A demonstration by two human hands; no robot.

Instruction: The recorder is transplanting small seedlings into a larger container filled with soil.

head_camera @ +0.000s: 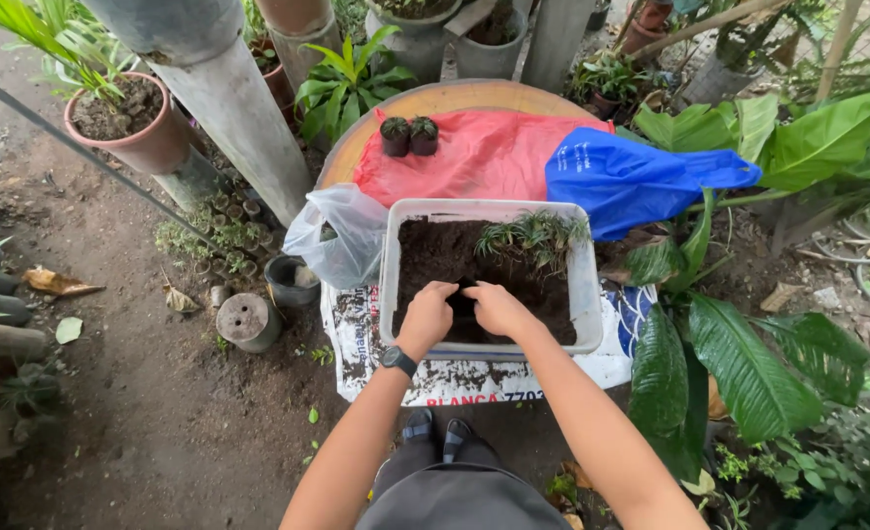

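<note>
A small black pot (463, 300) is gripped between the left hand (427, 314) and right hand (495, 307), fingers curled around it, over the soil inside the white tub (586, 285). Seedlings (533, 236) are seen at the tub's far corner; a clear bag (342, 234) lies left of the tub.

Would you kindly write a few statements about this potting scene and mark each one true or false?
1. Both hands are in the soil of the white tub. True: the left hand and right hand meet over a small dark pot.
2. Two small black pots sit on the red bag. True.
3. The wristwatch is on the right arm. False: it is on the left wrist.
4. The blue bag lies left of the red bag. False: it lies to its right.
</note>
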